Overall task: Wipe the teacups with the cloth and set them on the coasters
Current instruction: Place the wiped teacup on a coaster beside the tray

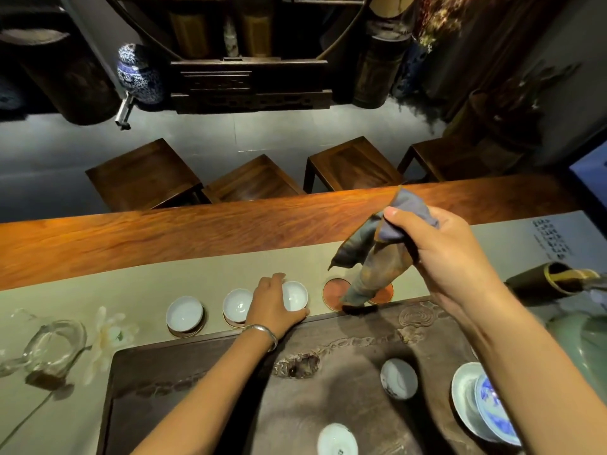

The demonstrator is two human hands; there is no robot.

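Three white teacups stand in a row on the grey-green runner. The left cup (184, 314) and middle cup (237, 305) sit on coasters. My left hand (273, 307) grips the third cup (294, 295) from its near side. To its right lie two bare orange coasters (336, 292), (382, 293). My right hand (446, 254) holds a grey-brown cloth (371, 257) that hangs down over those coasters. On the dark wooden tea tray (230, 382) stand two more white cups (398, 377), (337, 440).
A blue-and-white lidded bowl on a saucer (486, 405) stands at the tray's right edge. A glass pitcher (49, 349) and a white flower (108, 333) lie left. A dark bamboo tube (551, 284) lies at right. Wooden stools (256, 182) stand beyond the table.
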